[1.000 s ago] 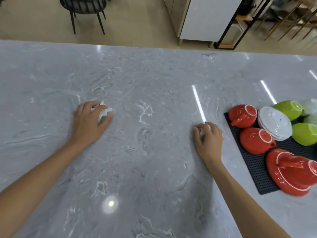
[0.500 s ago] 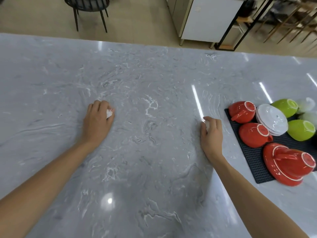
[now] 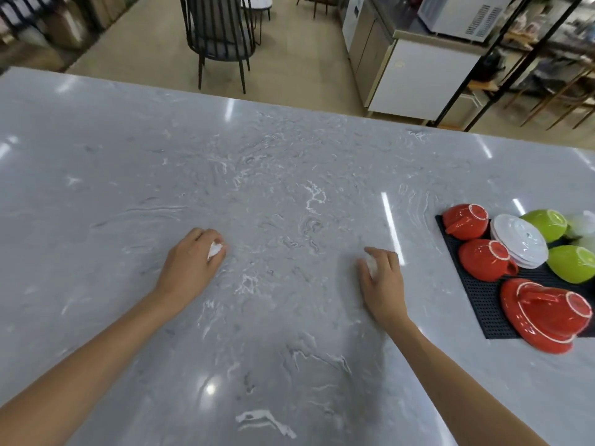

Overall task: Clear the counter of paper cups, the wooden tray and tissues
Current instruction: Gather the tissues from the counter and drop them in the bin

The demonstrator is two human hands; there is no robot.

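Observation:
My left hand (image 3: 190, 268) rests low over the grey marble counter (image 3: 289, 175), fingers curled around a small crumpled white tissue (image 3: 214, 250) that pokes out by the thumb. My right hand (image 3: 383, 281) is a little to the right of centre, also closed on a small white tissue wad (image 3: 372, 266). Both hands sit just above or on the counter surface. No paper cups or wooden tray are in view.
A black mat (image 3: 483, 304) at the right edge holds upturned red cups (image 3: 483, 260), green cups (image 3: 570, 263), stacked white saucers (image 3: 520, 241) and a red cup on a red saucer (image 3: 544, 313). Beyond the counter stand a dark chair (image 3: 222, 37) and a white cabinet (image 3: 418, 78).
Both hands have drawn back towards me with their tissues closed in the fingers, and moved closer together. The camera tilted up, showing more of the room.

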